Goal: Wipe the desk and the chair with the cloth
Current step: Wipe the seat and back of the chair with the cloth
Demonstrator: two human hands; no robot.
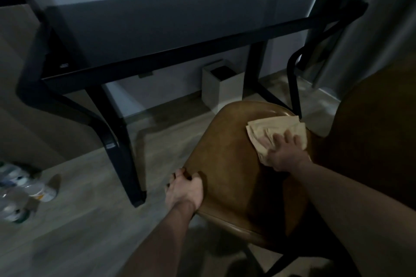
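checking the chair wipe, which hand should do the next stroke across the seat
Right. The right hand already presses flat on the folded beige cloth at the far edge of the brown leather chair seat. The left hand grips the seat's near-left edge, steadying it.

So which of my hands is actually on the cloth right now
Your right hand, pressing the beige cloth flat on the brown chair seat. Your left hand only grips the seat's edge.

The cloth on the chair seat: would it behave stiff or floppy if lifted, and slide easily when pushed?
Probably floppy: the cloth lies folded and creased under the right hand. It likely slides easily, since the chair seat looks smooth and slightly glossy.
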